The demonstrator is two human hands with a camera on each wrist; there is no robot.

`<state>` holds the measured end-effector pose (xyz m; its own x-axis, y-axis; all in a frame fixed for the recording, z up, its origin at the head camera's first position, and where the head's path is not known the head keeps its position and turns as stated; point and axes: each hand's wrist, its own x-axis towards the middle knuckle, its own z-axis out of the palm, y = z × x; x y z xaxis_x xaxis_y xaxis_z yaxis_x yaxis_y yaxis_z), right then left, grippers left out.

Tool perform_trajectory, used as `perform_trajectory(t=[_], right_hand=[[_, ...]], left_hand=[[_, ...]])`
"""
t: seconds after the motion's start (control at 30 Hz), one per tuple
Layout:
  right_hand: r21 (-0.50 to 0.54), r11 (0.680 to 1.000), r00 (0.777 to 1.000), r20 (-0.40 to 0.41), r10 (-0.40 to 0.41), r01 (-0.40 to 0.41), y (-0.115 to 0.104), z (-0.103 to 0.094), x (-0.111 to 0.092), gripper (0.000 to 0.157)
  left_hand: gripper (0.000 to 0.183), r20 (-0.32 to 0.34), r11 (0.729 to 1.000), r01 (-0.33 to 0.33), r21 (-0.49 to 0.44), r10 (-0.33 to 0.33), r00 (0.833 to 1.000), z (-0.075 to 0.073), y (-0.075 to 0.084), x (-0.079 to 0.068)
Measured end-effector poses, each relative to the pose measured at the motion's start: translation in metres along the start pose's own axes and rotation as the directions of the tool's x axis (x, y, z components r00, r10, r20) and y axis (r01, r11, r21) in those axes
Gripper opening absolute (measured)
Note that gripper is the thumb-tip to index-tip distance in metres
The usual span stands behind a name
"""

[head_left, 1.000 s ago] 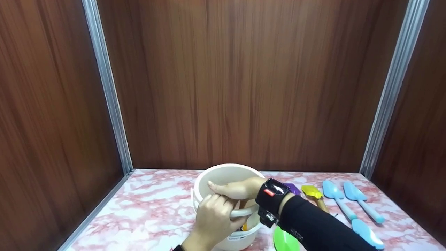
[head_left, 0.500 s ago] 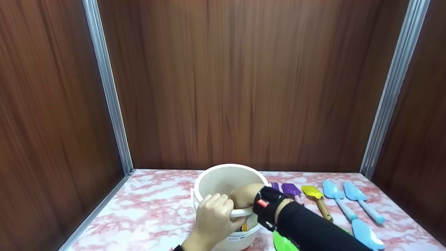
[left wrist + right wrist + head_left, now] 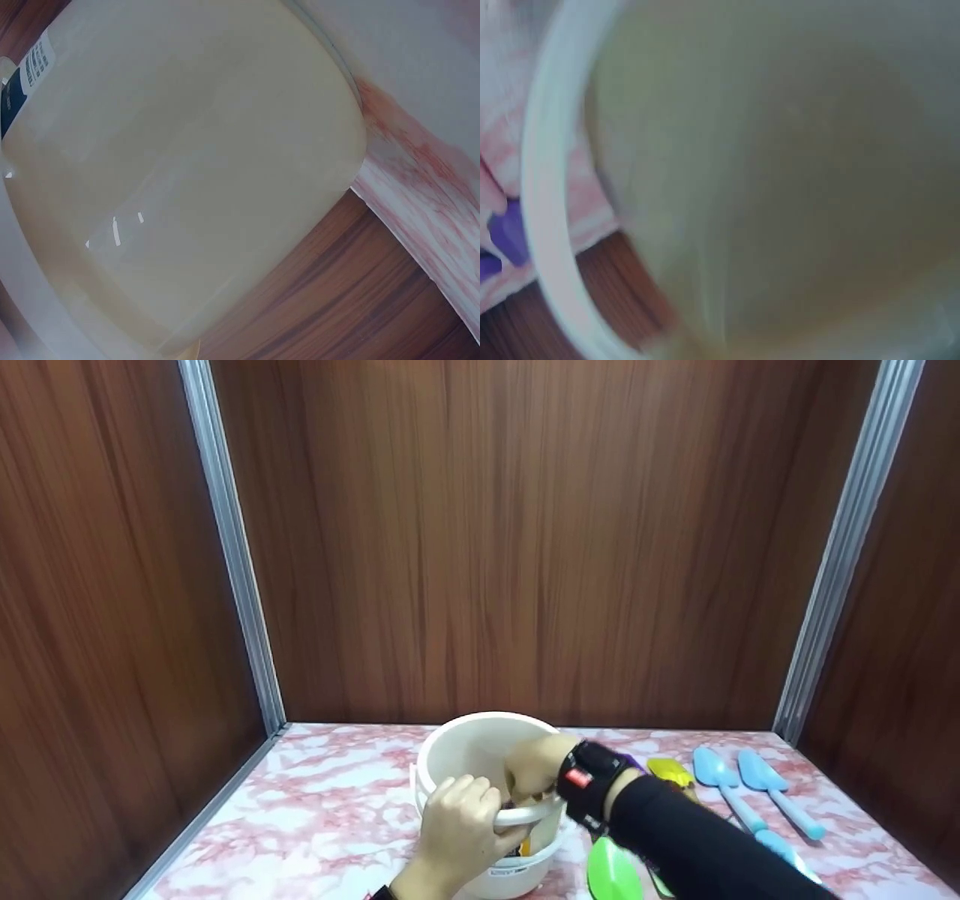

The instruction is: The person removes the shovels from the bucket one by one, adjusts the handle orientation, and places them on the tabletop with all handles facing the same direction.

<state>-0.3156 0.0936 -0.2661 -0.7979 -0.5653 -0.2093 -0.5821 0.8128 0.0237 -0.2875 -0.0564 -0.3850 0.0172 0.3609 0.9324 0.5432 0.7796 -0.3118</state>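
A cream-white bucket [image 3: 474, 744] stands at the middle of the table's front. My left hand [image 3: 459, 821] grips its near rim, fingers over the top and thumb below on the outside. The right hand [image 3: 534, 769] reaches over the rim into the bucket, wrist bent down. Its fingertips are hidden by the rim and my left hand, so I cannot tell whether they hold anything. In the left wrist view the bucket's smooth outer wall [image 3: 202, 150] fills most of the frame. Its blurred inner wall [image 3: 780, 165] shows in the right wrist view.
Right of the bucket lie a green toy shovel [image 3: 613, 870], a yellow one [image 3: 670, 771] and several light-blue ones [image 3: 716, 769], partly under the right sleeve [image 3: 697, 840]. Purple pieces [image 3: 510, 232] lie beside the bucket. Wood-grain panels [image 3: 495, 540] enclose the pink-marbled table [image 3: 322, 810].
My right hand first went deeper into the bucket, its thumb dropping from sight, then shifted slightly back to the right. The left hand keeps its grip on the rim.
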Motion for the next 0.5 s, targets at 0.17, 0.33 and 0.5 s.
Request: perform_trajectory(t=[0.17, 0.33, 0.5], right_hand=[[0.012, 1.000, 0.999, -0.047, 0.022, -0.022, 0.013, -0.026, -0.012, 0.032], [-0.037, 0.999, 0.985, -0.167, -0.038, 0.032, 0.029, -0.042, -0.041, 0.020], [-0.074, 0.994, 0.946, -0.307, -0.103, 0.084, 0.054, -0.046, -0.074, 0.008]], left_hand=[[0.054, -0.005, 1.000, 0.009, -0.010, -0.009, 1.000, -0.001, -0.002, -0.002], [0.057, -0.011, 1.000, 0.009, -0.003, -0.009, 1.000, -0.001, -0.003, -0.002], [0.056, -0.008, 1.000, 0.008, -0.009, -0.008, 1.000, -0.002, -0.003, -0.002]])
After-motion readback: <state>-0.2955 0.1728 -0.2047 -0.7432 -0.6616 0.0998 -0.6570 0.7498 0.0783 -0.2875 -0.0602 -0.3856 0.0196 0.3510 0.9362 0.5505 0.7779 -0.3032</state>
